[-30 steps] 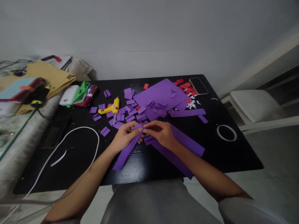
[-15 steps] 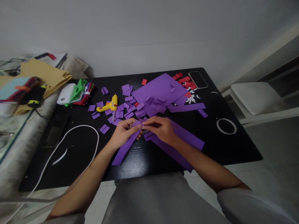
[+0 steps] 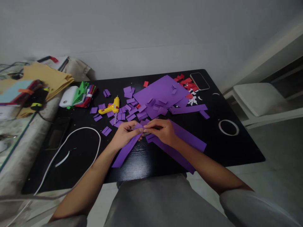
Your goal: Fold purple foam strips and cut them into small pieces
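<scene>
My left hand (image 3: 126,135) is closed on a purple paper strip (image 3: 126,154), thumb on top, the strip's lower end slanting toward the table's front edge. My right hand (image 3: 162,129) pinches at the strip's upper end, its fingertips meeting the left thumb. What exactly lies between the right fingertips is mostly hidden. Under the right forearm rest wider purple paper pieces (image 3: 189,137). Several small folded purple paper pieces (image 3: 132,110) are scattered just beyond my hands, beside a large purple sheet (image 3: 161,90).
A yellow glue gun (image 3: 111,107) lies left of the scraps. Red paper scraps (image 3: 188,82) and a phone (image 3: 200,81) are at the back right, a white ring (image 3: 228,127) at the right. A white cable (image 3: 99,140) loops under my left arm. Bundled coloured paper (image 3: 82,94) sits at the left.
Both hands keep nearly the same place and grip on the purple strip. The whole view has shifted very slightly.
</scene>
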{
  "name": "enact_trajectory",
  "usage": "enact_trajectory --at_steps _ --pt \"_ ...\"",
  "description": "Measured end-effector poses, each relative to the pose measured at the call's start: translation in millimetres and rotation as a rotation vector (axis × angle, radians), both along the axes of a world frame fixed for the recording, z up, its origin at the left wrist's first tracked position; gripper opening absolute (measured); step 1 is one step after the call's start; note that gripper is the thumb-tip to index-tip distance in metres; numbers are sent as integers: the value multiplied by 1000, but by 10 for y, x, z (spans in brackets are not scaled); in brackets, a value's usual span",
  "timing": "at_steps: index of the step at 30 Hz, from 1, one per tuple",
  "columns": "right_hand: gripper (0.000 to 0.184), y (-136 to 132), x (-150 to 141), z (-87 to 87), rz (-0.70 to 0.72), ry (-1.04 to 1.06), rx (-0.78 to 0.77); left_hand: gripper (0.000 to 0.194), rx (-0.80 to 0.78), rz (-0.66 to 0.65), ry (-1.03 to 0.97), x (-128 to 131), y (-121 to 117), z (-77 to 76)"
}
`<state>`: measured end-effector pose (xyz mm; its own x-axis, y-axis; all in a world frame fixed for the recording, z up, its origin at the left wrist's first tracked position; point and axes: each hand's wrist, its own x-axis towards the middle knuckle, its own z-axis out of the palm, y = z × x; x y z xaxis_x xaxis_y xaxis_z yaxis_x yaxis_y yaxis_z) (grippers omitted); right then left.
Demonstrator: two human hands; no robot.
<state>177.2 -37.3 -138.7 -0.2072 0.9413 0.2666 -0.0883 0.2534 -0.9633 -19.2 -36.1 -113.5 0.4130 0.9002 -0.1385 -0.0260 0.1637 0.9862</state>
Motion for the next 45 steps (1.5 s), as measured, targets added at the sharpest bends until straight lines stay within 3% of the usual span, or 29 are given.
enact_trajectory --at_steps 13,29,37,45 --pt "13 8 6 5 13 -6 -3 25 -8 13 3 10 1 13" --pt "13 -5 -12 -28 42 22 -128 22 -13 -3 13 15 11 4" --pt "28 14 -54 -33 107 109 -319 23 46 42 56 -12 15 -2" --pt "32 1 -38 50 149 73 -333 23 97 31 82 49 2 27"
